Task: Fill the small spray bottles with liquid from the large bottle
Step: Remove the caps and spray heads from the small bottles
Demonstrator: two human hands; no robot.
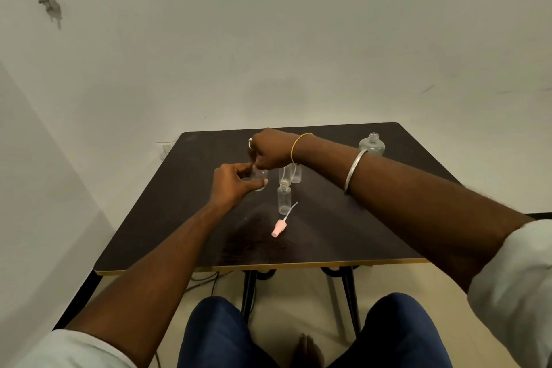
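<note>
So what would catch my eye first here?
Two hands meet mid-table: the left hand holds a small bottle while the right hand pinches its top. Nearer the person, a pink spray cap lies on the dark table beside an open bottle. The large bottle stands uncapped at the far right corner.
</note>
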